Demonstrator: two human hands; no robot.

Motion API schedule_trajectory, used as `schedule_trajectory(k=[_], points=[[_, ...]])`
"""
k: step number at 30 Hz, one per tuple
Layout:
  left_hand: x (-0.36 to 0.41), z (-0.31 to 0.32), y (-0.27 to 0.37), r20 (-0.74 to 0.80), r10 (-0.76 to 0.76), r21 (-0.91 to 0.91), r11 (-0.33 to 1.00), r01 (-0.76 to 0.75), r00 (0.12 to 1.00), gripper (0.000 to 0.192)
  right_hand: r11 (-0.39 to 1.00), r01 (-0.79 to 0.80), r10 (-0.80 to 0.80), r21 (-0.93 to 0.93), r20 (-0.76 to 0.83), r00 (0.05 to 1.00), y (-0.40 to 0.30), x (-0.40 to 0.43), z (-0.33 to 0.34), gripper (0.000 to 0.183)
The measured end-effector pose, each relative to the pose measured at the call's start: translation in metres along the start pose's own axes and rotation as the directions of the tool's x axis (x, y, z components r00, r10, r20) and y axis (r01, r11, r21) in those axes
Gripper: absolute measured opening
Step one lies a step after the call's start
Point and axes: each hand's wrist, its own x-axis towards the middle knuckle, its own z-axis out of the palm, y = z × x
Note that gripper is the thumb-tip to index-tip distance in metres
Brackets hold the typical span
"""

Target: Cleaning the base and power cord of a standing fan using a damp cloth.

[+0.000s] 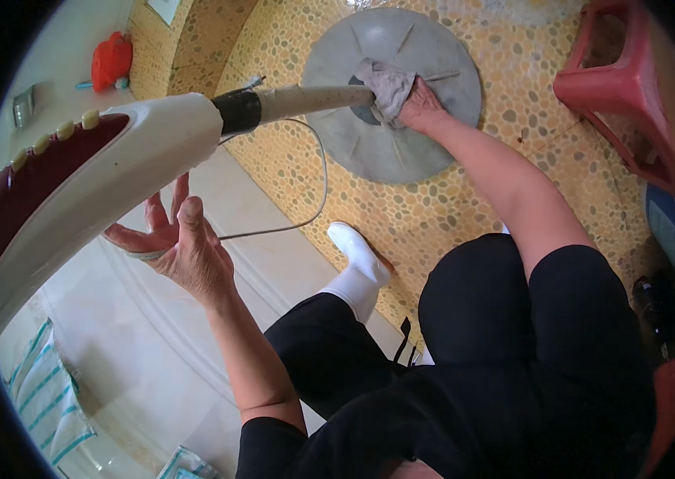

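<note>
An upright pedestal fan has a round grey base (pixel 337 143) on the floor, a beige pole (pixel 307 100) with a black collar, and a white housing (pixel 134 152) with a dark red panel and a row of cream buttons. My right hand (pixel 422 106) presses a crumpled grey cloth (pixel 390 87) against the base, at the foot of the pole. Beneath the housing is my left hand (pixel 184 245), fingers spread, a ring-like band across them, holding nothing that shows. Whether its fingertips touch the housing cannot be told. A thin grey cord (pixel 319 173) loops from near the collar.
A red plastic stool (pixel 654 108) stands at the right on the pebble-patterned floor. A red bag (pixel 111 61) lies at the upper left. A striped cloth (pixel 50 389) hangs at the lower left. My white boot (pixel 358 254) is by a pale ledge.
</note>
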Motion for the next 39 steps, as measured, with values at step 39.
schedule_trajectory(k=[39], points=[[0.029,0.021,0.002,-0.046,-0.128,-0.126,0.985,0.122,0.991,0.054,0.786,0.016,0.407,-0.618,0.536,0.740,0.074,0.048,-0.085,0.038]])
